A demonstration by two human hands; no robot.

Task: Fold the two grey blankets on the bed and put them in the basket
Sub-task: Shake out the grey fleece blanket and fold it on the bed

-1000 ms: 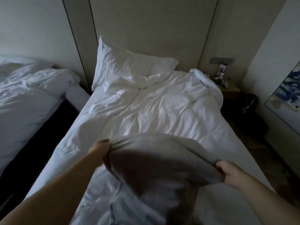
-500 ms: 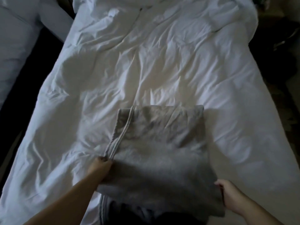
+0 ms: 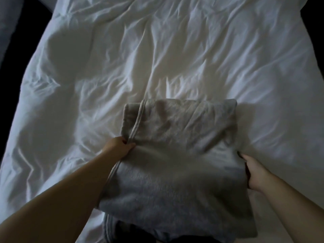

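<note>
On bed (image 3: pixel 175 55), folded grey blanket (image 3: pixel 175 172)

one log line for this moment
step: fold | grey blanket: part folded, lying on white duvet | left hand: grips its left edge | right hand: grips its right edge

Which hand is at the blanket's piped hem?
The left hand, pinching the grey blanket by the ribbed hem; the right hand holds the plain edge.

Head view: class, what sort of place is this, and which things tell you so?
Probably a bedroom: a rumpled white duvet fills the view, and a half-folded grey blanket lies on it, gripped at its sides by the left hand and right hand.
</note>
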